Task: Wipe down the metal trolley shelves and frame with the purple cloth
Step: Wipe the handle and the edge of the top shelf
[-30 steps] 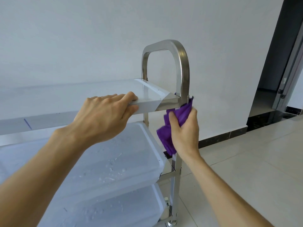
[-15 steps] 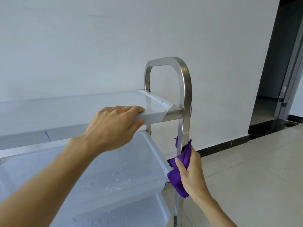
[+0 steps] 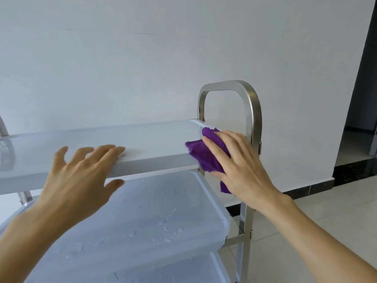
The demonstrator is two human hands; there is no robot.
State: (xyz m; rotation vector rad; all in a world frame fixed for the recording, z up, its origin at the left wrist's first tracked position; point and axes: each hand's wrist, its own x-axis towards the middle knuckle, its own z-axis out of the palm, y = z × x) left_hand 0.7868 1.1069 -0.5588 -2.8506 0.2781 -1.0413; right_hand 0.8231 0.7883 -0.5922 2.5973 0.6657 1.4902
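The right hand (image 3: 238, 166) presses the purple cloth (image 3: 206, 154) against the near right corner of the trolley's top shelf (image 3: 142, 139), fingers spread over it and thumb tucked beneath. The left hand (image 3: 81, 176) hovers at the shelf's front edge, fingers loosely spread, holding nothing. The steel handle (image 3: 251, 101) rises just behind the cloth.

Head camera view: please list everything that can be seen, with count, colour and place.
top shelf: one, white, upper level of the trolley
middle shelf: one, white, wet with droplets, below the top one
bottom shelf: one, white, lowest, partly seen
handle frame: one, silver metal, right end of the trolley
purple cloth: one, at the top shelf's right corner
wall: one, white, behind
floor: pale tiles, right
doorway: one, dark, far right
left hand: fingers spread, at the top shelf's front edge
right hand: holds the cloth against the shelf corner
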